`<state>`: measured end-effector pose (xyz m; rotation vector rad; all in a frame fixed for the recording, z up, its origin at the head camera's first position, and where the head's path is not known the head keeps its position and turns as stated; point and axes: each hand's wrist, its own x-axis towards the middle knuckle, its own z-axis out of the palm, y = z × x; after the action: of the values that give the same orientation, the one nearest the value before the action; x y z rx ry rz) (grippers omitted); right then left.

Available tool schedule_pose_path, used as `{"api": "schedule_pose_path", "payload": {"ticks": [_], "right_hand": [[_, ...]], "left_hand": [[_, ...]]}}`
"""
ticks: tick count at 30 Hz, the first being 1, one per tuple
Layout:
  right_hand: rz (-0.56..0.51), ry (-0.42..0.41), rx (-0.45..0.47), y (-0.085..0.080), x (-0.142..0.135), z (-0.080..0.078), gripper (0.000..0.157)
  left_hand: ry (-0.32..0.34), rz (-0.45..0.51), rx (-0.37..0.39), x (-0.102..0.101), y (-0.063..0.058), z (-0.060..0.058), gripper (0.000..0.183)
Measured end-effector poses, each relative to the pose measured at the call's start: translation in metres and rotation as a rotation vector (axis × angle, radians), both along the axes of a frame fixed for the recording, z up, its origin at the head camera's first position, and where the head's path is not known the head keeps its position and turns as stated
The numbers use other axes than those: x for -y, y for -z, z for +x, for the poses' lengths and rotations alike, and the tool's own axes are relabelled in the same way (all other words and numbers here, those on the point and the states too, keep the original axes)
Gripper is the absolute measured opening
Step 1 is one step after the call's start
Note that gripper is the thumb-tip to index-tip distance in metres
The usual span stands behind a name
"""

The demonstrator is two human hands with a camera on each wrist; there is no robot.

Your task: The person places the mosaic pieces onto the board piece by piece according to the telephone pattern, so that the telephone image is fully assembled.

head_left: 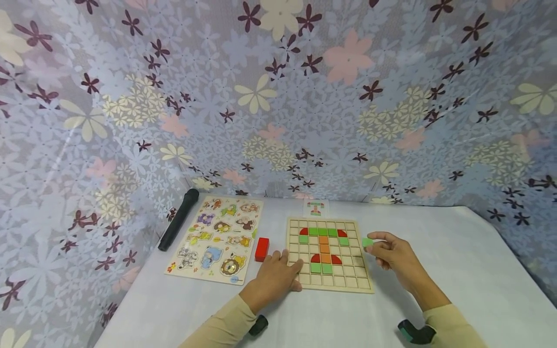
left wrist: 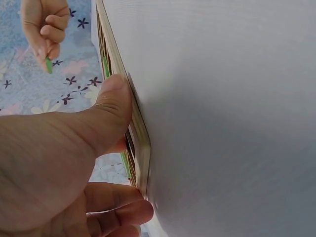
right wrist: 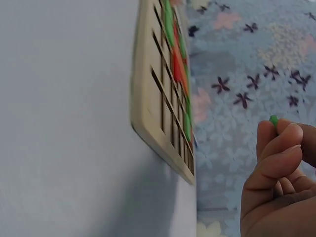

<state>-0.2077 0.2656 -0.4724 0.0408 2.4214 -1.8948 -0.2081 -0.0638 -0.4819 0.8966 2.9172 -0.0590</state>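
A wooden grid board [head_left: 304, 280] lies on the table, bearing a pattern of green square tiles [head_left: 322, 231], orange tiles [head_left: 324, 248] down the middle and red rounded pieces [head_left: 336, 259]. My left hand [head_left: 276, 276] grips the board's near left corner. In the left wrist view its thumb [left wrist: 113, 94] presses the board's edge, with the other fingers around the corner. Just off the board's right side, my right hand [head_left: 389, 251] pinches a green tile [head_left: 367, 241] between thumb and fingers. In the right wrist view only a small green tip [right wrist: 273, 120] shows above the fingertips.
Left of the board lie a red block [head_left: 262, 249], an animal puzzle board [head_left: 217, 241] and a black microphone-like stick [head_left: 178, 220]. A pattern card [head_left: 315, 209] sits behind the grid. Dark devices [head_left: 416, 332] rest near the wrists. Flowered cloth [head_left: 278, 96] hangs behind the table.
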Motion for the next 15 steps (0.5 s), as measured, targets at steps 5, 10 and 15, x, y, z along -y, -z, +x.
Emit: {"api": "schedule_pose_path", "payload": {"ticks": [5, 10, 15], "right_hand": [[0.006, -0.076, 0.056, 0.007, 0.017, -0.003, 0.050], [-0.007, -0.123, 0.094, 0.014, 0.032, -0.002, 0.051], [0.036, -0.181, 0.098, 0.022, 0.042, -0.001, 0.047]], "left_hand": [[-0.005, 0.000, 0.006, 0.000, 0.001, 0.000, 0.068], [0.000, -0.005, -0.005, 0.000, 0.002, -0.001, 0.068], [0.008, -0.010, -0.020, 0.000, 0.003, -0.001, 0.068]]}}
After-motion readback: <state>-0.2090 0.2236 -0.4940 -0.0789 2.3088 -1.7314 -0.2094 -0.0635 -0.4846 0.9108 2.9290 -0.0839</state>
